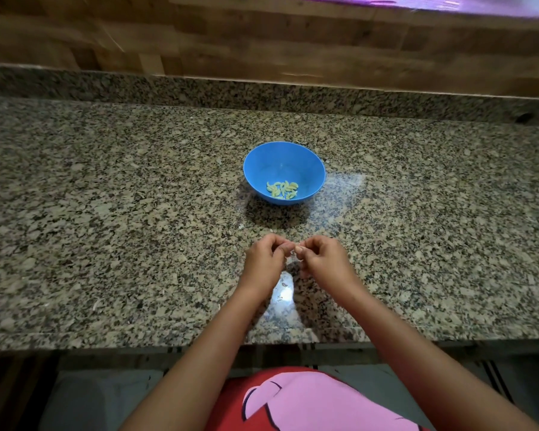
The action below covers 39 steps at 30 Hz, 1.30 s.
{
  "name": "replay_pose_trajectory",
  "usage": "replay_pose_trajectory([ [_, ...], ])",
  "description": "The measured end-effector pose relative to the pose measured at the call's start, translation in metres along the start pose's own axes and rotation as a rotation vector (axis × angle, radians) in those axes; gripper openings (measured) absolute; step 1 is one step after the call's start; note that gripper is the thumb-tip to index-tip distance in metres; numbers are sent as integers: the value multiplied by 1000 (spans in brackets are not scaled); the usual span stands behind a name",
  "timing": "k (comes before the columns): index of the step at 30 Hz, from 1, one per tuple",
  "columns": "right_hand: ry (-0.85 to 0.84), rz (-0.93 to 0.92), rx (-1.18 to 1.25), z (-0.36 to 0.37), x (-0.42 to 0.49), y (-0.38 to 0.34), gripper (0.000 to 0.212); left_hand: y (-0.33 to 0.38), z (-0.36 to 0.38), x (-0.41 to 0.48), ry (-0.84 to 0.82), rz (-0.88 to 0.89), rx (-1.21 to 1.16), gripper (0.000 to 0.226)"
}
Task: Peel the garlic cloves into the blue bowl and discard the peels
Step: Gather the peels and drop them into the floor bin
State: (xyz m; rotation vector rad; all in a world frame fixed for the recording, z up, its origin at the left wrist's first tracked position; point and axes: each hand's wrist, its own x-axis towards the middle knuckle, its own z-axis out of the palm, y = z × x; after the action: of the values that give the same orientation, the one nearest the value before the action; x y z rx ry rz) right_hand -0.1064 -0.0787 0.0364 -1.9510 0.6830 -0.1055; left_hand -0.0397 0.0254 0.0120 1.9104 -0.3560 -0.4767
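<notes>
A blue bowl (263, 163) stands in the middle of the granite counter with several pale yellow-green peeled garlic cloves (282, 189) in its bottom. Nearer to me, my left hand (266, 262) and my right hand (319, 259) meet fingertip to fingertip above the counter. Both pinch a small whitish piece (293, 251), garlic or its peel, which the fingers mostly hide.
The speckled granite counter (122, 219) runs left and right, with a low granite backsplash and a wooden wall (231, 42) behind. Its front edge (137, 346) lies close to my body. A few tiny pale flecks lie on the counter near the hands.
</notes>
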Motion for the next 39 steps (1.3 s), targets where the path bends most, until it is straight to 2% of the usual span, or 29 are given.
replay_pose_trajectory([
  [3, 64, -344, -494, 5, -7, 5, 11, 5, 5, -1, -147, -210, -226, 20],
  [5, 70, -401, -561, 7, -8, 6, 11, 6, 6, -3, -145, -201, -242, 19],
  [6, 70, -318, -481, 7, -8, 4, 10, 5, 5, -3, -107, -136, -148, 16],
  [8, -15, 36, -58, 3, -4, -7, 14, 3, 1, -7, -18, 45, 33, 11],
  [10, -172, 353, 413, -4, 0, -18, 17, 1, -2, -9, -1, 184, 88, 13],
  [11, -216, 422, 528, -7, 1, -21, 16, -1, -3, -9, -3, 231, 88, 14],
  [13, -239, 386, 497, -8, 0, -23, 14, 1, -4, -9, 12, 213, 57, 15],
  [15, -186, 215, 277, -5, -2, -23, 15, 3, -1, -4, 40, 98, -26, 18],
  [17, -142, 108, 192, -3, -4, -22, 16, 5, 1, -1, 60, 53, -61, 21],
  [24, -137, 106, 352, -7, -2, -21, 14, 7, 2, -3, 82, 49, -200, 20],
  [27, -167, 133, 444, -9, 1, -18, 15, 9, 6, -5, 67, -49, -375, 18],
  [30, -214, 238, 605, -11, 3, -16, 19, 12, 9, -4, 26, -170, -593, 17],
  [33, -218, 287, 672, -12, 3, -17, 20, 12, 8, -2, -10, -233, -671, 18],
  [35, -167, 196, 499, -7, 2, -16, 18, 13, 8, -3, 13, -239, -652, 19],
  [37, -50, -16, 117, -1, 0, -12, 15, 13, 6, -4, 108, -142, -360, 16],
  [39, 23, -158, -77, 2, -1, -10, 15, 15, 3, -4, 184, 16, -44, 12],
])
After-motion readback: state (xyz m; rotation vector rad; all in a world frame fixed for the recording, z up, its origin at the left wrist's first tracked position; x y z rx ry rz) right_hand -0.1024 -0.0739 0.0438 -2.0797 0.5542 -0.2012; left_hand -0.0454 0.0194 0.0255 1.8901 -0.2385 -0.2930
